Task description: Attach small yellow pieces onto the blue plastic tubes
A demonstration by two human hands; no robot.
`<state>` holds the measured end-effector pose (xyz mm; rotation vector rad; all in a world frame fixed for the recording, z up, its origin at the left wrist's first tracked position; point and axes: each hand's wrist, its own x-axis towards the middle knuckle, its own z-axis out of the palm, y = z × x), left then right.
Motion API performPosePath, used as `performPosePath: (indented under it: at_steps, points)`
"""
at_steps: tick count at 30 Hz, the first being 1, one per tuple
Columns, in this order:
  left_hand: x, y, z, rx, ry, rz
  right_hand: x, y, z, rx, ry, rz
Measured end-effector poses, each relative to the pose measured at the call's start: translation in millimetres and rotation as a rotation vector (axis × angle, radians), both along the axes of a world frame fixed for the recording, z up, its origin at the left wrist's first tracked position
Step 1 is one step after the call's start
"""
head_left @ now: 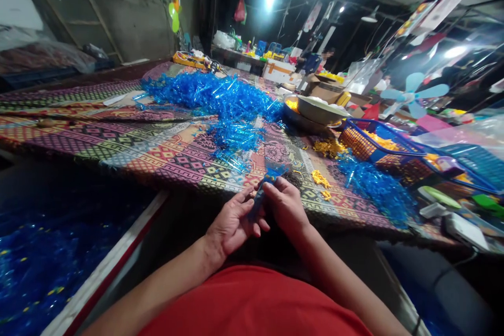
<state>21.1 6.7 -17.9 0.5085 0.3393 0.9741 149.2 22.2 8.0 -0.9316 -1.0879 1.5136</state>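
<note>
So yeah, solid red top (252,302), kinda smooth with a rounded front, and bare forearms (179,273) running down to an uncovered left hand (235,220) and right hand (286,205).

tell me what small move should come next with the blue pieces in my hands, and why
I'd probably ease the left hand and right hand slightly forward over the patterned cloth: they hold the blue pieces at its near edge, with a dark area below, so anything slipping from either grip might miss the cloth.
</note>
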Motion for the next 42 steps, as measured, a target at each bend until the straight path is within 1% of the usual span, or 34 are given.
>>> performPosePath:
  at_steps: [2, 4, 6, 7, 8, 10, 11, 12, 13, 15, 16, 18, 21, 23, 25, 26, 29, 31, 33, 37, 42]
  points:
    - [0, -2, 0.3, -0.022, -0.002, -0.001, 0, -1, -0.1, 0.002, 0.001, 0.013]
    - [0, -4, 1.1, -0.021, 0.018, 0.006, 0, -3, -0.5, -0.007, -0.001, 0.073]
    - [-1, -7, 2.4, 0.014, 0.098, 0.009, 0, -5, -0.1, 0.001, -0.016, 0.099]
    - [-2, -8, 3.3, 0.046, 0.178, 0.029, 1, -5, 0.6, 0.015, -0.032, 0.085]
    - [-4, -9, 4.7, 0.084, 0.284, 0.075, 3, -5, 1.6, 0.033, -0.056, 0.054]
    - [-8, -8, 8.9, 0.168, 0.504, 0.216, 5, -3, 4.0, 0.083, -0.127, -0.015]
    - [-10, -7, 11.8, 0.219, 0.581, 0.28, 6, -2, 5.1, 0.115, -0.173, -0.023]
    - [-11, -6, 14.9, 0.277, 0.623, 0.32, 6, -1, 5.9, 0.151, -0.222, -0.005]
    - [-11, -3, 18.1, 0.333, 0.633, 0.332, 5, -1, 6.3, 0.19, -0.273, 0.038]
    - [-10, 2, 23.3, 0.401, 0.613, 0.326, 2, -1, 5.6, 0.274, -0.373, 0.13]
    - [-10, 4, 25.1, 0.399, 0.605, 0.34, -1, -3, 4.5, 0.311, -0.419, 0.16]
    - [-8, 9, 27.5, 0.31, 0.563, 0.41, -4, -7, 1.0, 0.331, -0.512, 0.217]
    - [-7, 13, 31.6, 0.147, 0.381, 0.494, -7, -13, -4.9, 0.259, -0.609, 0.276]
    - [-6, 14, 36.2, 0.126, 0.285, 0.496, -8, -15, -7.5, 0.286, -0.651, 0.231]
    - [-4, 13, 41.1, 0.159, 0.262, 0.503, -8, -15, -8.7, 0.377, -0.674, 0.179]
    - [-2, 12, 43.1, 0.173, 0.258, 0.507, -8, -15, -9.1, 0.399, -0.668, 0.176]
    - [2, 10, 46.2, 0.16, 0.224, 0.511, -10, -19, -10.3, 0.385, -0.647, 0.199]
    - [4, 9, 46.7, 0.159, 0.208, 0.502, -11, -24, -11.9, 0.419, -0.676, 0.176]
    - [4, 6, 46.9, 0.199, 0.223, 0.492, -11, -29, -14.2, 0.507, -0.725, 0.132]
    - [2, -3, 46.3, 0.331, 0.332, 0.449, -8, -34, -23.0, 0.701, -0.772, 0.078]
    - [4, -9, 38.2, 0.354, 0.354, 0.395, -4, -29, -42.3, 0.905, -0.794, -0.063]
